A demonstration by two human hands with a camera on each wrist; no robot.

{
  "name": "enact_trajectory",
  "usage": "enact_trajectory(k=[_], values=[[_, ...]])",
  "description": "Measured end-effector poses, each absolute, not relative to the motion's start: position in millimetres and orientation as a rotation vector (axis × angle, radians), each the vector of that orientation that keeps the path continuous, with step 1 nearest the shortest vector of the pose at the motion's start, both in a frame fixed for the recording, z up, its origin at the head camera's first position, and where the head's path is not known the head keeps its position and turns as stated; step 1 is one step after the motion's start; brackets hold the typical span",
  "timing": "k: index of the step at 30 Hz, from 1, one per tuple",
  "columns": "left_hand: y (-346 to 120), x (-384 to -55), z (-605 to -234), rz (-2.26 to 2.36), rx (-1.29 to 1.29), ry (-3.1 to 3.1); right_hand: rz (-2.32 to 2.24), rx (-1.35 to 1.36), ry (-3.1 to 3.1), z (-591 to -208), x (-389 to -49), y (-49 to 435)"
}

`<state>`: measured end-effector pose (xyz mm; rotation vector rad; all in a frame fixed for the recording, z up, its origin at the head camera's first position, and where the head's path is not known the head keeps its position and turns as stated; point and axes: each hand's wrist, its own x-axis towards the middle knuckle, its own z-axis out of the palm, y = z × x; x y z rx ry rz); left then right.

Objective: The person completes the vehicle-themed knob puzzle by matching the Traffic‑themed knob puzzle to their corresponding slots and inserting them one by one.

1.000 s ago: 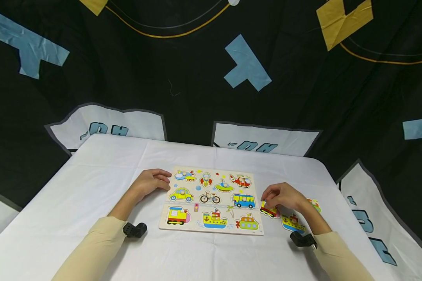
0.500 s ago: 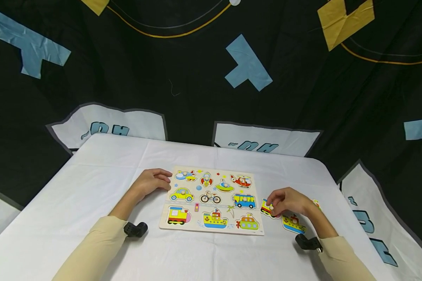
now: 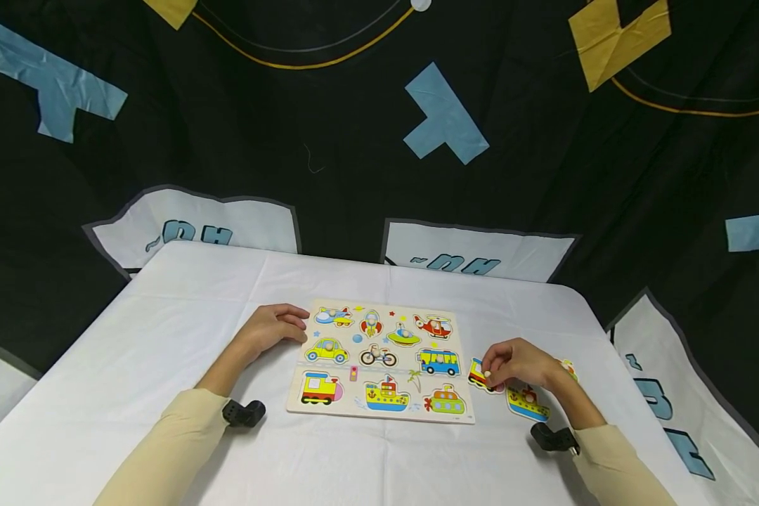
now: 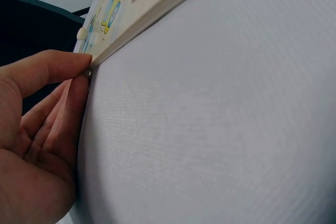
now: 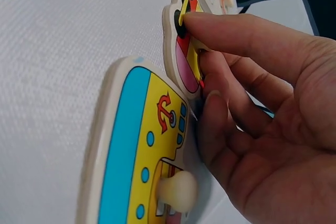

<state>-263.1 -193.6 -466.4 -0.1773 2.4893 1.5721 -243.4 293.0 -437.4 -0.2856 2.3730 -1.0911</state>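
Observation:
A wooden puzzle board [image 3: 379, 416] with vehicle pictures lies on the white table. My left hand [image 3: 273, 328] rests at its left edge; in the left wrist view the thumb [image 4: 65, 65] and forefinger touch the board's rim. Right of the board, my right hand [image 3: 520, 360] pinches a red and yellow train puzzle piece [image 3: 479, 378] that lies on the cloth. Its thumb [image 5: 236, 31] presses over the wheels in the right wrist view, and the fingers hide part of the piece. Beside this hand sits a boat puzzle piece [image 3: 526, 403] with a round knob [image 5: 181, 190].
Another colourful piece [image 3: 568, 367] shows partly behind the right wrist. Knobbed pieces such as the bus [image 3: 439, 362] and the car [image 3: 326, 350] sit in the board. A black curtain [image 3: 348, 161] hangs behind the table.
My right hand has drawn back slightly to the right and towards me, uncovering more of the train piece. My left hand has stayed at the board's edge.

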Motion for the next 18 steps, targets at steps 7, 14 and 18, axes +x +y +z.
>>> enact_trajectory(k=[7, 14, 18], values=[[-193.9, -262.1, -465.0, 1.56, -0.189, 2.493, -1.101, -0.256, 2.403, -439.3, -244.3, 292.7], [-193.7, -261.9, -464.4, 1.557, -0.183, 2.49, -1.119, -0.241, 2.427, -441.8, -244.2, 293.2], [-193.5, -262.2, -464.4, 1.571, -0.176, 2.48, -1.118, -0.221, 2.456, -442.9, -245.5, 292.8]])
